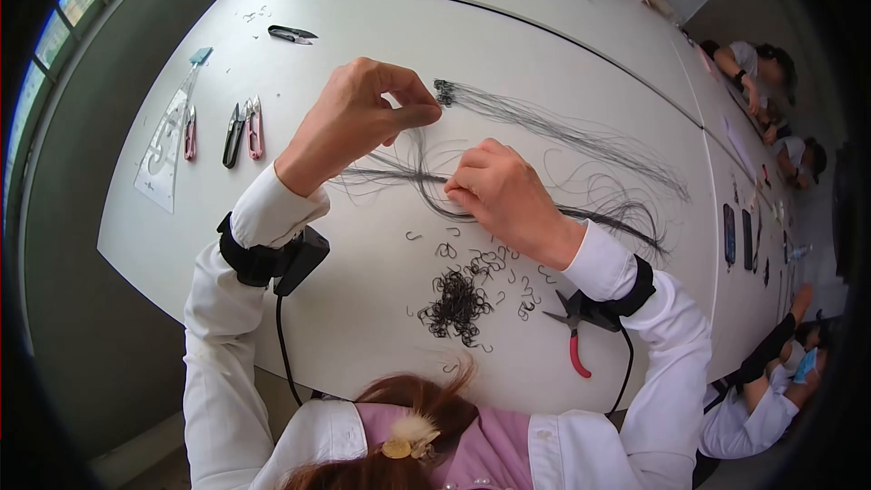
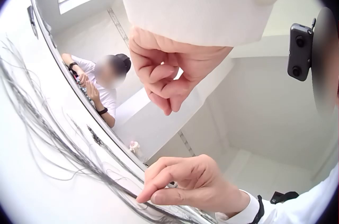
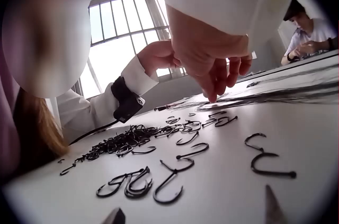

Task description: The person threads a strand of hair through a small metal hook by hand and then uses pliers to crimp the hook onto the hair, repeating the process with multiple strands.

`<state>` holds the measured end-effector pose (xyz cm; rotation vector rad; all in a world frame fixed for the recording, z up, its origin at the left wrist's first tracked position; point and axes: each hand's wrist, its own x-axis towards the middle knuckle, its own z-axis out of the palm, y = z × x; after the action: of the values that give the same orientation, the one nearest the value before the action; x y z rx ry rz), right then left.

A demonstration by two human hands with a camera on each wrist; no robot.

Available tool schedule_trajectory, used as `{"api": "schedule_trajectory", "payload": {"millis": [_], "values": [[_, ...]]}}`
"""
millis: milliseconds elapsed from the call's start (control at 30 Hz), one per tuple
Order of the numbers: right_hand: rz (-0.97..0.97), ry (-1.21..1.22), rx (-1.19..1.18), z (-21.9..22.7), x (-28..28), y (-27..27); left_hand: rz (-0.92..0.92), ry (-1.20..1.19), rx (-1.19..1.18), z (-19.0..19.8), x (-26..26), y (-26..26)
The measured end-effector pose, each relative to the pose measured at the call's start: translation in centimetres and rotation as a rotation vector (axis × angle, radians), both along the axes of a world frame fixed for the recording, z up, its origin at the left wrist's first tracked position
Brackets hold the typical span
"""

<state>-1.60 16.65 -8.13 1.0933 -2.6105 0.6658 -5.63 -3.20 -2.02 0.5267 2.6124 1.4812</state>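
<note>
While my left hand (image 1: 358, 122) hangs raised above the white table (image 1: 381, 45), its thumb and forefinger are closed in a narrow pinch on a thin dark line (image 1: 419, 150) that trails down to the tabletop. My right hand (image 1: 504, 195) rests low on the surface, fingertips curled and pressing on the same tangle of lines where it crosses the table. Beyond my hands a long bundle of lines (image 1: 562, 132) fans out toward the far right, fine and hair-like, and the seam between tabletops runs past it. Toward me lies a dense heap of small black hooks (image 1: 456, 306), wiry and curved, with loose ones scattered around it; the near table edge is just behind the heap. Red-handled pliers (image 1: 574, 331) lie by my right wrist. Off to the left, well apart, there is open tabletop up to several small snips (image 1: 243, 130) and a clear ruler (image 1: 161, 154).
</note>
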Motion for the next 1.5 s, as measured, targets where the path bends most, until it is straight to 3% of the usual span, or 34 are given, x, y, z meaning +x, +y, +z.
{"api": "schedule_trajectory", "payload": {"millis": [67,167,367,433,500,700,900,1033,1167,1233,1300,1367,1433,1500], "values": [[-0.055,-0.178,-0.085,0.4,0.2,-0.2,-0.004,-0.004,0.002,-0.1,0.0,-0.1],[-0.103,-0.198,0.006,0.8,0.7,-0.8,-0.012,-0.020,0.004,-0.2,0.0,0.0],[-0.172,0.095,0.156,-0.5,1.6,-2.3,-0.027,-0.019,0.029,-0.1,0.1,0.0],[-0.152,0.018,0.135,-0.3,1.6,-1.9,-0.046,-0.034,0.036,-0.1,0.2,0.0],[-0.118,-0.236,0.027,-0.1,1.2,-1.5,-0.062,-0.027,0.047,0.0,0.5,0.0],[-0.130,-0.514,-0.207,2.7,0.8,0.0,-0.158,-0.048,-0.007,0.0,0.7,0.0],[-0.167,-0.616,-0.320,5.5,1.5,1.4,-0.320,0.084,-0.059,-0.9,1.0,0.6],[-0.168,-0.499,-0.436,6.3,1.7,3.0,-0.455,-0.073,-0.036,-0.3,2.0,1.9],[-0.194,-0.490,-0.476,6.4,2.0,5.6,-0.429,-0.220,0.151,-0.4,3.1,3.4],[-0.125,-0.760,-0.631,6.2,2.2,6.8,-0.392,-0.279,0.314,-0.3,3.1,3.9],[-0.107,-0.746,-0.727,5.6,2.2,7.9,-0.420,-0.289,0.333,0.1,3.4,4.7],[0.062,-1.113,-0.864,5.5,2.5,9.0,-0.320,-0.291,0.359,0.2,3.6,5.2],[-0.035,-1.103,-0.873,5.7,2.8,9.8,-0.303,-0.262,0.370,0.2,3.8,5.7],[-0.039,-0.927,-0.702,5.5,3.0,11.1,-0.201,-0.247,0.339,0.6,4.3,6.4]]}}
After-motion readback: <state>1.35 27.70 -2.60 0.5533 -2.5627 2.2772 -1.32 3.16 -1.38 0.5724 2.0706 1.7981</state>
